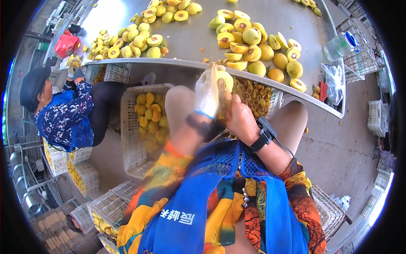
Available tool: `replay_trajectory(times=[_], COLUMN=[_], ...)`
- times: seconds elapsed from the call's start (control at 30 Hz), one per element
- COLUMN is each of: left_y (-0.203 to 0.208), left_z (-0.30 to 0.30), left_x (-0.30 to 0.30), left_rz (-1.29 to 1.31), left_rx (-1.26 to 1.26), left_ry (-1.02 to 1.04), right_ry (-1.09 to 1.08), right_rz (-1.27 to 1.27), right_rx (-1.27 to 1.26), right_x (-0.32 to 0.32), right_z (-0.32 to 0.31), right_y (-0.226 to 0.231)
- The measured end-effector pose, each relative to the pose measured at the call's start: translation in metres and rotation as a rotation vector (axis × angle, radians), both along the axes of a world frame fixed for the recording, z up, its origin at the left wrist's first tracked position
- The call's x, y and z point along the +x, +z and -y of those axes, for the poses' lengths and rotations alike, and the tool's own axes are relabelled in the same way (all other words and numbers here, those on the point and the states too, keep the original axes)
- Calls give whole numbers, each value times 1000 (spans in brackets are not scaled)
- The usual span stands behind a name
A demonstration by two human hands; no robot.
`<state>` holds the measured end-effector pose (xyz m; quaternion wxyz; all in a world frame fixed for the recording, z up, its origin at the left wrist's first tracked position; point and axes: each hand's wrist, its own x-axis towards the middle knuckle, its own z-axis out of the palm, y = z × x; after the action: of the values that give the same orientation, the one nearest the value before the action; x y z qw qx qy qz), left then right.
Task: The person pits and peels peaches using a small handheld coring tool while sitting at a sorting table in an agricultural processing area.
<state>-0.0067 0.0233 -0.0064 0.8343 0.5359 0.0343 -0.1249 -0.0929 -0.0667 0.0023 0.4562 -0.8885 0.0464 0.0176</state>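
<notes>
Metal table [190, 36], grey, raised rim. On it: halved yellow peaches [253, 42] heaped near the front edge toward the right; a second heap [127, 44] at the front left; a third heap [169, 10] at the far edge; clear plastic bottle [340, 45] and crumpled plastic bag [334, 82] at the right edge.

The left hand [207, 94] in its white glove covers most of the yellow fruit [226, 78], so only a bit of it shows. The right hand [241, 118] has its fingers tucked behind the glove, and what they hold cannot be told. The left arm looks smeared. The bench [190, 36] edge hides part of the crate of pits [256, 96]. The top edge cuts off one fruit pile [169, 9].
</notes>
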Motion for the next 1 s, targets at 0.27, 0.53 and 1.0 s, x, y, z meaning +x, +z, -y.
replay_trajectory(times=[0.27, 0.53, 1.0], left_y=[14, 8, -14], left_z=[-1, -8, -28], left_x=[1, 8, 35], left_rz=[-124, -116, -471], left_rx=[4, -117, -371], left_ry=[18, -288, -24], right_ry=[68, 93, 431], right_rz=[-91, -514, -623], right_rx=[177, 933, 1638], right_x=[1, 1, -2], right_z=[1, 10, 22], right_y=[0, 13, -24])
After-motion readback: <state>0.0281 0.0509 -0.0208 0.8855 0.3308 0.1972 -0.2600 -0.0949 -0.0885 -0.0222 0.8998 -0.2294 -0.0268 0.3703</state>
